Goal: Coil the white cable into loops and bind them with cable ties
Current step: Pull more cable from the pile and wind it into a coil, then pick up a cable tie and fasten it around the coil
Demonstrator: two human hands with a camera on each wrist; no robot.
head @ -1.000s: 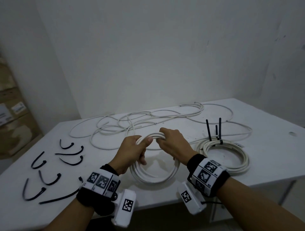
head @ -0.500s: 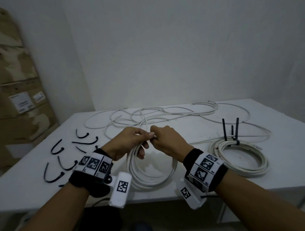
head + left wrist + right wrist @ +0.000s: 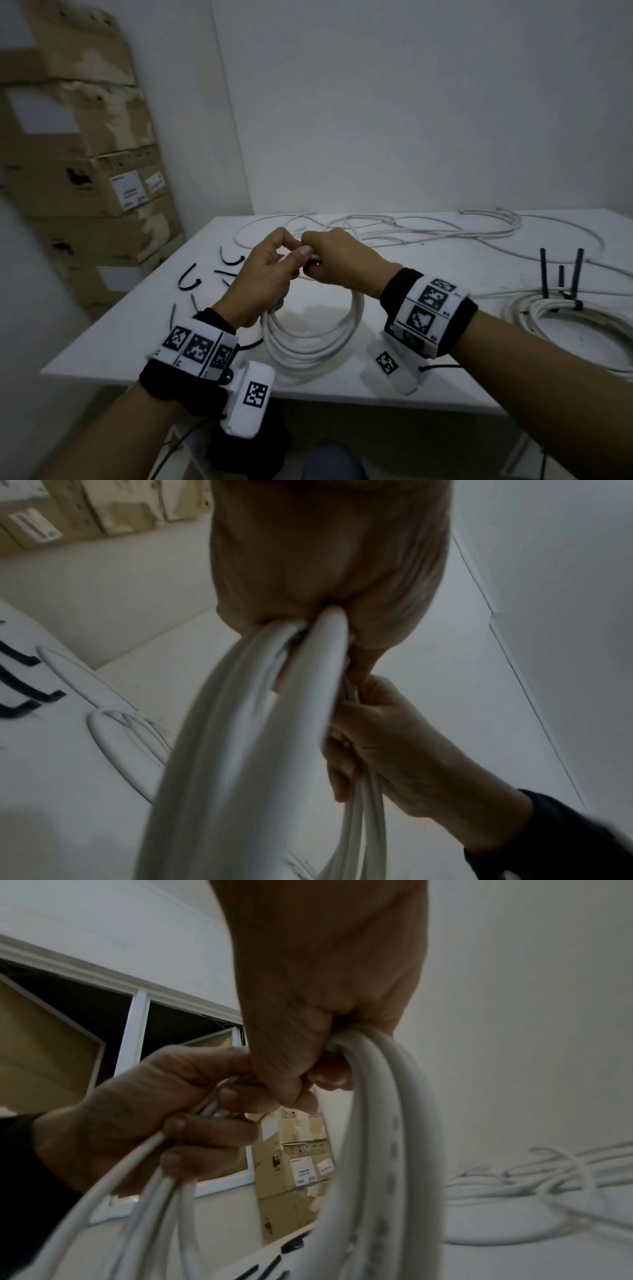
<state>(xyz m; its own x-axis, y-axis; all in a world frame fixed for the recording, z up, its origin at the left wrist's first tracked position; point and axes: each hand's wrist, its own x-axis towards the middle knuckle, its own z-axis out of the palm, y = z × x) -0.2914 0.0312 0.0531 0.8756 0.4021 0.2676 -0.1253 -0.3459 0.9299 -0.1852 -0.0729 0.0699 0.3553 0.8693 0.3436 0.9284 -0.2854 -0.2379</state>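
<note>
A white cable coil (image 3: 308,346) of several loops stands on its lower edge near the table's front, top lifted. My left hand (image 3: 287,270) grips the top of the coil from the left, fingers curled round the strands (image 3: 240,723). Right beside it, touching, my right hand (image 3: 320,263) grips the same bundle (image 3: 377,1123). A small dark bit shows at the right fingers; I cannot tell what it is. Several loose black cable ties (image 3: 190,281) lie on the table to the left.
A second white coil (image 3: 565,325), bound with black ties (image 3: 561,274) that stick up, lies at the right. Loose white cable (image 3: 411,229) sprawls along the table's far side. Cardboard boxes (image 3: 85,171) are stacked beyond the white table's (image 3: 137,335) left edge.
Both hands have come together at the top of the coil and raised it. The view has swung left, so the boxes now show more.
</note>
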